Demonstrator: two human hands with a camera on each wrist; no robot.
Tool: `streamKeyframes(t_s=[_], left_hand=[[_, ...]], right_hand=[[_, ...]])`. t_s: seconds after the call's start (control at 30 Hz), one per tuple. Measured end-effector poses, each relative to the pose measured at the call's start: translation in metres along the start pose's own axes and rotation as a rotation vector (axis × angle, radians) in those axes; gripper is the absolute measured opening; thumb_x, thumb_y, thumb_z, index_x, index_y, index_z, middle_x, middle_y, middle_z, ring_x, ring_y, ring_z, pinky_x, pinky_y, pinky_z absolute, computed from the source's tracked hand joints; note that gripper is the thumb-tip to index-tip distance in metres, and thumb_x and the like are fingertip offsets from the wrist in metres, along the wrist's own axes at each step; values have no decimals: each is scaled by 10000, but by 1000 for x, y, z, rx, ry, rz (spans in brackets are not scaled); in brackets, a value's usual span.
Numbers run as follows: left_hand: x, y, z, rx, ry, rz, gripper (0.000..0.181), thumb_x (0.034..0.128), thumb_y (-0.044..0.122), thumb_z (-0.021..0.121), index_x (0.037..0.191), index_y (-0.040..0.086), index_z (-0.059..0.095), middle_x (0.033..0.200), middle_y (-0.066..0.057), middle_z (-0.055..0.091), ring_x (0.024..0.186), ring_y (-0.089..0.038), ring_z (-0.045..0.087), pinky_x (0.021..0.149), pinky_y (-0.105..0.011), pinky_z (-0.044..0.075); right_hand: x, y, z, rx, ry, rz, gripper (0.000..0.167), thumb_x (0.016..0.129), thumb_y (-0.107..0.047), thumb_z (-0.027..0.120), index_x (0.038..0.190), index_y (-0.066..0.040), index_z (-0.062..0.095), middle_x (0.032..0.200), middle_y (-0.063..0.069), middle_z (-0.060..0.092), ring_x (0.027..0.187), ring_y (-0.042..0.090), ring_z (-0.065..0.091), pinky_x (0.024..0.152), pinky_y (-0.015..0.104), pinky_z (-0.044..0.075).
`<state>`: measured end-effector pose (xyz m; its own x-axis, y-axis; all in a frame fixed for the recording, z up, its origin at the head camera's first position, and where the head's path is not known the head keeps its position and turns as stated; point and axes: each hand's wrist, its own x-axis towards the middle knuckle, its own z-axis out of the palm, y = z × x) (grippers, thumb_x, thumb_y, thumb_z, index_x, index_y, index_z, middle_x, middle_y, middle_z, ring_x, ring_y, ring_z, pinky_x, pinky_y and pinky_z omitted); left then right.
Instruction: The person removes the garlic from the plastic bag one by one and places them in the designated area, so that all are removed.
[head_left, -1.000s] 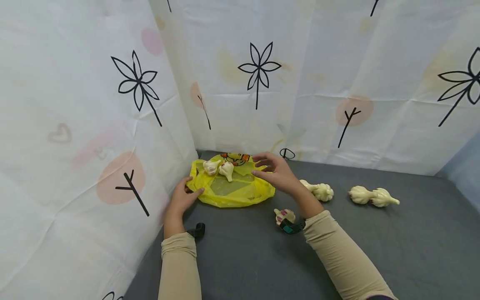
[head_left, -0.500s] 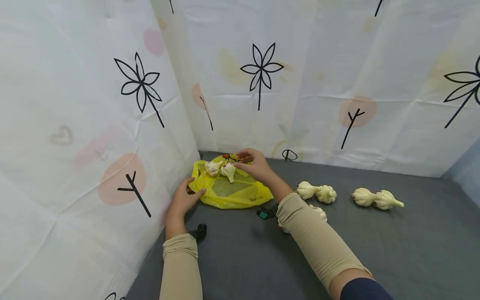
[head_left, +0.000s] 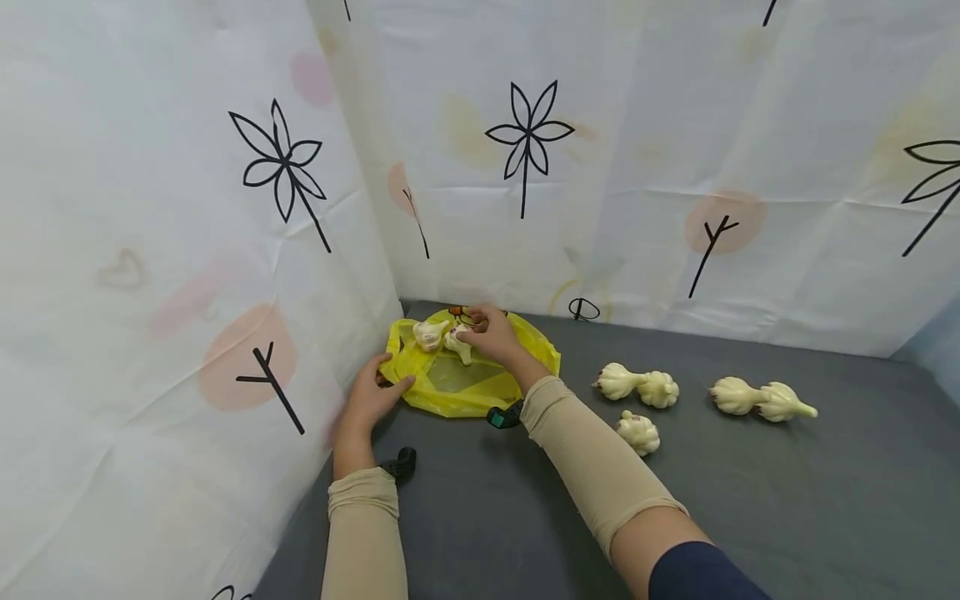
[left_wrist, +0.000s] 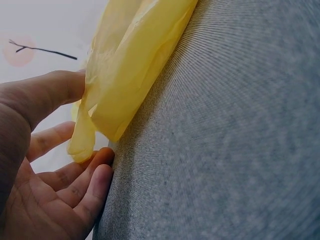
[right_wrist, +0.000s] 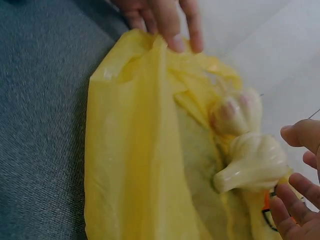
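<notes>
A yellow plastic bag (head_left: 442, 403) lies spread on the grey surface, two garlic bulbs on it. My left hand (head_left: 367, 398) holds the bag's left edge, which passes between thumb and fingers (left_wrist: 75, 192) in the left wrist view. Over the bag, my right hand (head_left: 491, 335) reaches to the nearer garlic bulb (head_left: 457, 343). The right wrist view shows its thumb (right_wrist: 302, 134) and fingers spread beside that bulb, apart from it and holding nothing. The other garlic bulb (head_left: 427, 336) touches it on the left.
To the right lie a pair of garlic bulbs (head_left: 617, 381), a single bulb (head_left: 638, 433) and a farther pair (head_left: 735, 396). A patterned white curtain (head_left: 600, 167) closes off the back, and another curtain (head_left: 187, 333) the left side.
My right hand has moved left from the bag's right side to the nearer garlic bulb. Its forearm has uncovered the single bulb on the surface. My left hand stays at the bag's edge.
</notes>
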<state>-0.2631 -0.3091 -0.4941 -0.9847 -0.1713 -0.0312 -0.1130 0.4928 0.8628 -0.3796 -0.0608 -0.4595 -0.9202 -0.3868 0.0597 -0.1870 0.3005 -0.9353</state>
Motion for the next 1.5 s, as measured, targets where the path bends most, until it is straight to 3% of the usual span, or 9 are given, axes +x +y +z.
streamKeyframes(t_s=[0.3,0.5,0.6,0.9,1.1,1.33,1.5], left_hand=[[-1,0,-1,-12,4,2,778,1009,308,736,1635,48,354,1690,-238,341,1481,-477,452,1196,-593,417],[-1,-1,-2,2,6,0,778,1014,318,730,1636,46,351,1685,-245,341,1482,-478,449,1200,-596,411],[-2,1,-1,-2,4,8,776,1015,318,730,1634,38,355,1684,-248,343,1485,-482,445,1204,-598,406],[-1,2,-1,18,5,8,767,1016,327,727,1628,46,360,1680,-245,351,1478,-485,448,1199,-605,407],[-2,1,-2,12,-3,13,767,1020,320,718,1631,38,351,1682,-254,341,1478,-496,445,1194,-612,410],[-1,-1,-2,-7,-9,27,759,1037,307,700,1640,28,331,1698,-250,313,1488,-487,429,1195,-608,406],[-2,0,-1,-14,-4,23,757,1034,300,705,1639,35,337,1700,-242,312,1473,-489,440,1183,-605,418]], right_hand=[[6,13,13,-64,-10,-8,602,992,-203,770,1529,-61,538,1503,194,556,1375,373,561,1109,523,517],[4,14,20,-46,-8,-3,545,979,-182,784,1469,-53,583,1435,194,608,1263,353,638,1007,464,579],[4,15,19,-49,-4,2,521,979,-186,785,1449,-67,597,1412,183,624,1209,335,657,955,435,592],[7,6,12,0,16,25,536,983,-238,786,1458,-83,591,1412,164,608,1252,324,621,983,435,585],[6,-13,0,54,34,-12,538,984,-225,784,1467,-94,586,1424,169,584,1218,326,628,954,406,596],[-5,-54,-26,83,11,-53,521,991,-197,772,1469,-113,584,1443,172,559,1234,348,622,1006,572,577],[-15,-77,-52,54,2,-88,519,987,-219,780,1465,-137,595,1454,148,558,1256,326,610,1032,537,562]])
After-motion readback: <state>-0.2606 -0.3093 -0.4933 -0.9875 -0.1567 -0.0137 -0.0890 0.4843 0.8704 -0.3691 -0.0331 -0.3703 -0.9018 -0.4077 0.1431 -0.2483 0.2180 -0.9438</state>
